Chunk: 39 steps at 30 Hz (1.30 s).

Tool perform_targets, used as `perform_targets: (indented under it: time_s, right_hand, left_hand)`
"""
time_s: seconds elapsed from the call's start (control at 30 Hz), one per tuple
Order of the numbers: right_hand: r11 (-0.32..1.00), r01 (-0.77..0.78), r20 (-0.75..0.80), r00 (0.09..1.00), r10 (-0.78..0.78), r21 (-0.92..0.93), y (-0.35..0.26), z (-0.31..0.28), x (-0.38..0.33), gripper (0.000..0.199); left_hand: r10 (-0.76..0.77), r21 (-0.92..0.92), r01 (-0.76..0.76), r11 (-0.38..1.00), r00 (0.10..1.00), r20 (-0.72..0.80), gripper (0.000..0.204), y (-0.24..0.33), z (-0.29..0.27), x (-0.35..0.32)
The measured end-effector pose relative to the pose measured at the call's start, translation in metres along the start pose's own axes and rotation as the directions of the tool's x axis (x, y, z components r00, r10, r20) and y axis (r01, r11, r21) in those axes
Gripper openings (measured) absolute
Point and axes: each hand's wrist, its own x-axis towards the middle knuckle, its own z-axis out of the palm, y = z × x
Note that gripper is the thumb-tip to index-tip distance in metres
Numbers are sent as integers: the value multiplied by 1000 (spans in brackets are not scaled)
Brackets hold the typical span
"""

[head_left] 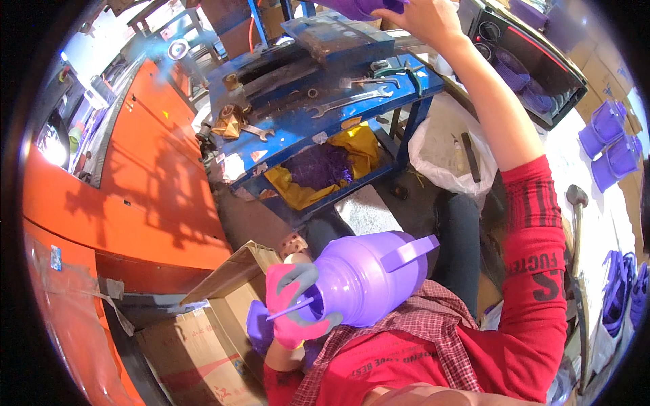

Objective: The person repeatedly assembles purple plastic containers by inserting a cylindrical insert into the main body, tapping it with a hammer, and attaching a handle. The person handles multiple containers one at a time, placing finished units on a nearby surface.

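A purple plastic jug (369, 277) lies tilted across my lap, with its handle strap toward the right. My left hand (292, 298), in a pink and grey glove, is closed on the rim of its open mouth. A thin purple strip (290, 310) crosses the glove's fingers; I cannot tell whether it is part of the jug. My bare right hand (428, 19) reaches far forward to the top edge, with its fingers on another purple plastic piece (355, 7), mostly cut off by the picture's edge.
Wrenches (352, 101) lie on a blue metal bench (298, 145) ahead. An orange cabinet (149, 169) stands at left, above an open cardboard box (196, 345). To the right are a white sack (447, 142), a hammer (577, 216), purple containers (613, 139) and a black oven-like box (542, 68).
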Motion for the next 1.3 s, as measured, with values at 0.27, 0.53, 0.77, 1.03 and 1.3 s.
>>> perform_targets:
  time_s: [0.27,0.53,0.77,1.03,1.3]
  right_hand:
    - [988,-121,64,991,115,94,-16,4,5,81]
    - [908,-77,-97,987,128,413,32,-19,-46,77]
    - [867,-427,636,751,180,259,95,33,-294,17]
    - [783,-557,781,344,521,-277,142,151,-461,22]
    - [620,-777,709,498,499,109,91,18,-424,50]
  left_hand:
    - [-40,142,35,989,999,28,73,6,10,7]
    - [-164,170,162,972,986,0,71,-28,90,34]
    - [-298,596,222,772,954,30,69,-124,220,29]
    - [-637,659,304,688,688,347,100,-150,276,-34]
    - [-542,653,398,644,840,23,85,-181,283,-27]
